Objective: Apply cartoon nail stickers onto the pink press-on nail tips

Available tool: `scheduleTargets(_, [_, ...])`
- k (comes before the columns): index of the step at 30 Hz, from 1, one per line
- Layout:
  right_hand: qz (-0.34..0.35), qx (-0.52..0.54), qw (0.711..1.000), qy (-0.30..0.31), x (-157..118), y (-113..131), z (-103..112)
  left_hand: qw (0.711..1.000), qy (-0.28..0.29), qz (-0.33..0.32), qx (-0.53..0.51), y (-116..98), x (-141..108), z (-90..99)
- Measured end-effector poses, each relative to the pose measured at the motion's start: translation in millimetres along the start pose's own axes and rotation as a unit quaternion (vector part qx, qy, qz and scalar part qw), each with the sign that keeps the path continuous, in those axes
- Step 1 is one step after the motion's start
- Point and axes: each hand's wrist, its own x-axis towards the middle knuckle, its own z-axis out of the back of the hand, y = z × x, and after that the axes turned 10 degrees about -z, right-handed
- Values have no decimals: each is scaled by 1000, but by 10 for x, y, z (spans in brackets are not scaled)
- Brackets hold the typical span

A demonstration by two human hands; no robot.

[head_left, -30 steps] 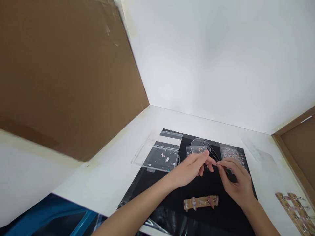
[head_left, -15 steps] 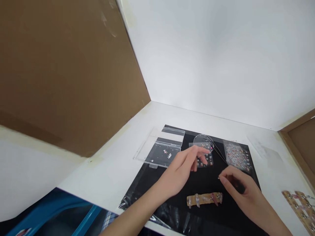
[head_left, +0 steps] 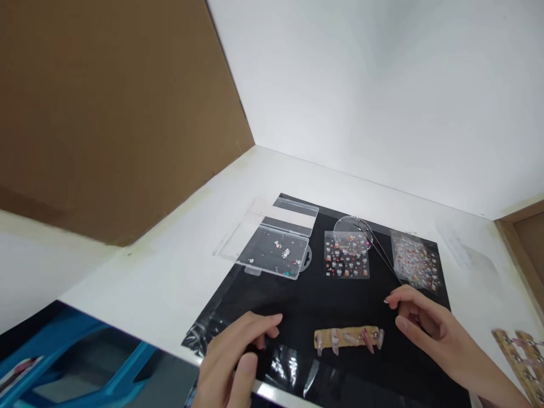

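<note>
My left hand [head_left: 240, 357] is over the near left part of the black mat [head_left: 293, 306], fingers loosely stretched, nothing visible in it. On the right, my right hand [head_left: 431, 331] hovers with thumb and index finger apart. A tiny pale speck shows at its index fingertip; I cannot tell whether it is a nail or a sticker. Between the hands lies a tan strip [head_left: 355, 335] bearing several pink and clear false nails [head_left: 366, 339]. Thin tweezers [head_left: 386, 262] rest with their tips over a round clear dish [head_left: 340, 224], their near end close to my right hand.
A clear hinged case [head_left: 272, 263] with small charms lies open at the mat's left. One sticker sheet [head_left: 346, 263] is mid-mat, another [head_left: 416, 263] at right. A second strip with nails [head_left: 521, 360] is at far right. Brown panel [head_left: 127, 124] and white walls enclose the table.
My left hand has drawn back from the sticker sheet to the mat's near left. My right thumb and index finger have moved apart. The view has shifted slightly.
</note>
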Motion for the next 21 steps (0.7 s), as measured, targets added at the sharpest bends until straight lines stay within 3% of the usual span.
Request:
scheduleTargets(6, [-68, 41, 997, 9, -75, 90, -31, 997, 47, -52, 45, 129, 25, 15])
scheduleTargets(11, [-115, 28, 989, 85, -91, 125, -3, 989, 65, -126, 53, 263, 22, 20])
scheduleTargets(16, [-142, 30, 986, 82, -81, 19, -42, 988, 64, -126, 55, 249, 34, 16])
scheduleTargets(21, [-159, 35, 981, 104, -70, 20, -84, 982, 65, -166, 68, 211, 88, 17])
